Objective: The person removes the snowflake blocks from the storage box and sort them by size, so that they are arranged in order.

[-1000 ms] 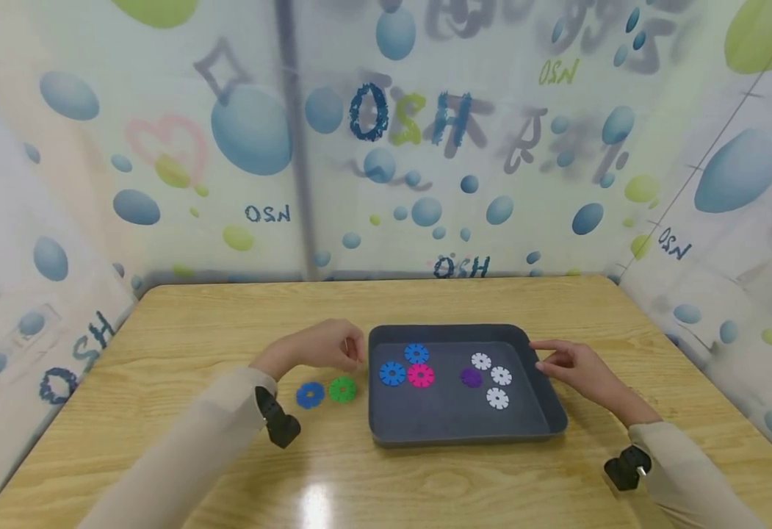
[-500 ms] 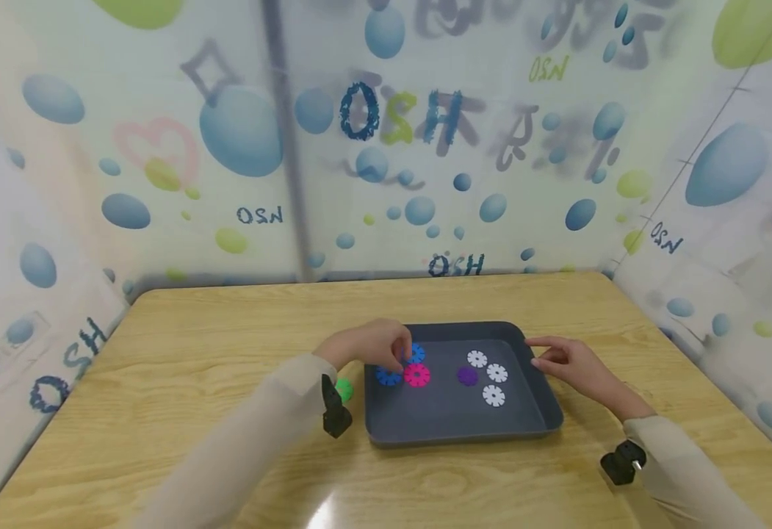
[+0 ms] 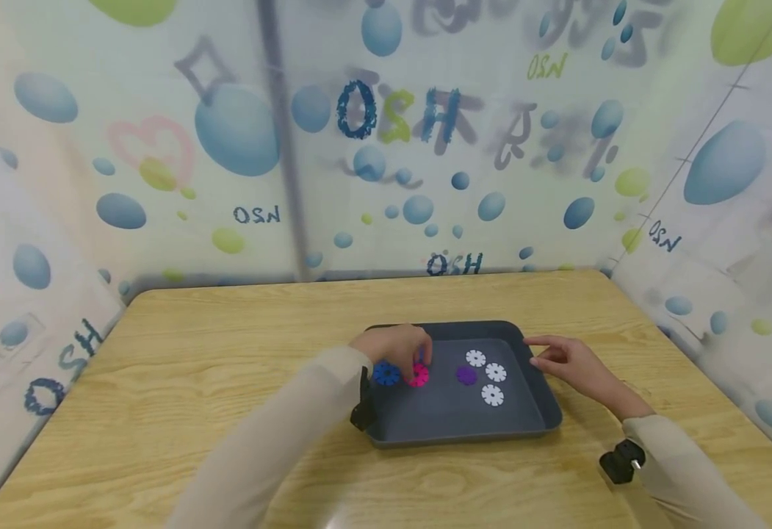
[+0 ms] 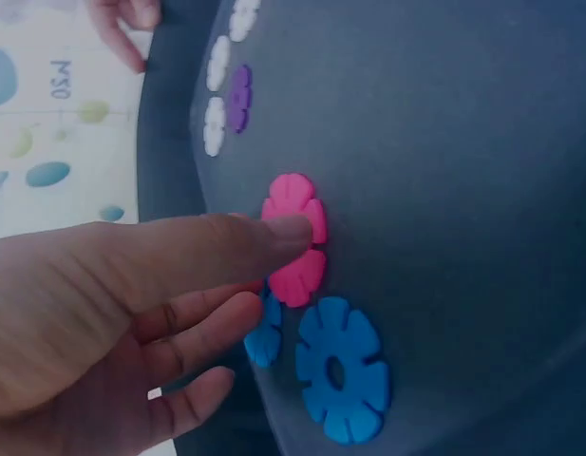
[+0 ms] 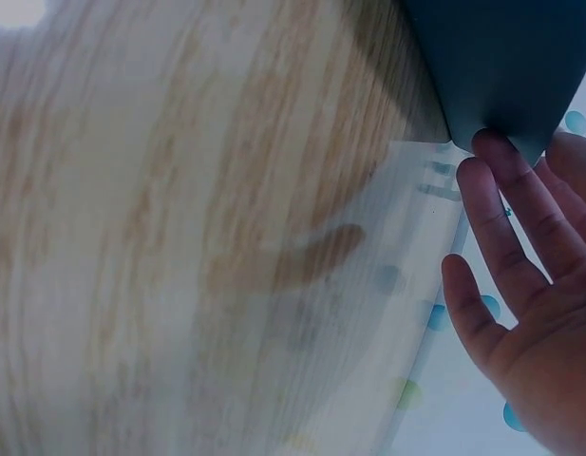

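Observation:
My left hand (image 3: 395, 347) reaches down over the left part of a dark grey tray (image 3: 458, 426). In the left wrist view its straight thumb overlaps a pink flower-shaped disc (image 4: 297, 280); the index finger is largely hidden behind the thumb, and the other fingers bend loosely. Close by lie a blue disc (image 4: 345, 375) and a second blue disc (image 4: 264, 337), partly covered by the fingers. Right of these are a purple disc (image 3: 467, 375) and three white discs (image 3: 492, 395). My right hand (image 3: 574, 367) has its extended fingertips against the tray's right outer wall.
The tray stands on a wooden table (image 3: 227, 345). Behind it hangs a pale curtain (image 3: 333, 191) with blue and green spots. My left sleeve (image 3: 286, 411) crosses the table left of the tray and blocks part of it from view.
My left hand has moved right, from above the table beside the tray to the pink disc. The blue and green discs on the table are now hidden by my sleeve. The right hand stays put.

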The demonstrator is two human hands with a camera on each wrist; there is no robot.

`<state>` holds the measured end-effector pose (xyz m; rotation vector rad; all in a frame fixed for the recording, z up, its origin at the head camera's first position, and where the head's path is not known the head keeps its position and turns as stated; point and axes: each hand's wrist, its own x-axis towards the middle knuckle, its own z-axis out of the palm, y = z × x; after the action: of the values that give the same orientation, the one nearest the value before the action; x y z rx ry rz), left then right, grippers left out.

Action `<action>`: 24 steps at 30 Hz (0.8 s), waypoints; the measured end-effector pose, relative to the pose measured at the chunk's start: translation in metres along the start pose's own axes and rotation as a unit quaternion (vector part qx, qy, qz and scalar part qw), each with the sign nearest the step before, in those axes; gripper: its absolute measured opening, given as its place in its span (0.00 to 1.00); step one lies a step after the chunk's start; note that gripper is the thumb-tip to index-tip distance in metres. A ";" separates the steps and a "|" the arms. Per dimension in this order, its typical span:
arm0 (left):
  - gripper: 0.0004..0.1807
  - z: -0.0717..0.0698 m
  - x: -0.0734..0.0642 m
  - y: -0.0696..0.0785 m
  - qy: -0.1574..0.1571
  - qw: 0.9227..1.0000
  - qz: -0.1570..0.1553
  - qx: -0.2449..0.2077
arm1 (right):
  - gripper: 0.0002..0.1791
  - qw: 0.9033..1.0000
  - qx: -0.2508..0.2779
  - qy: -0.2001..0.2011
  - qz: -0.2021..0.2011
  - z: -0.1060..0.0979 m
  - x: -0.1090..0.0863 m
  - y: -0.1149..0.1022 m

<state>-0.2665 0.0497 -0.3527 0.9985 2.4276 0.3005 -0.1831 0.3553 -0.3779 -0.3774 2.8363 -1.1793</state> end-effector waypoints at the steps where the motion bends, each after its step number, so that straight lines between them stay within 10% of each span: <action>1: 0.17 0.001 0.001 0.001 -0.004 1.000 -0.006 0.007 | 0.25 1.000 0.000 -0.001 0.000 0.000 0.000 0.000; 24: 0.16 -0.001 -0.002 0.007 0.011 0.999 -0.010 0.039 | 0.25 1.000 0.008 -0.005 0.004 -0.001 -0.001 0.001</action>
<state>-0.2619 0.0531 -0.3488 1.0088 2.4834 0.2132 -0.1825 0.3563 -0.3781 -0.3716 2.8152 -1.1936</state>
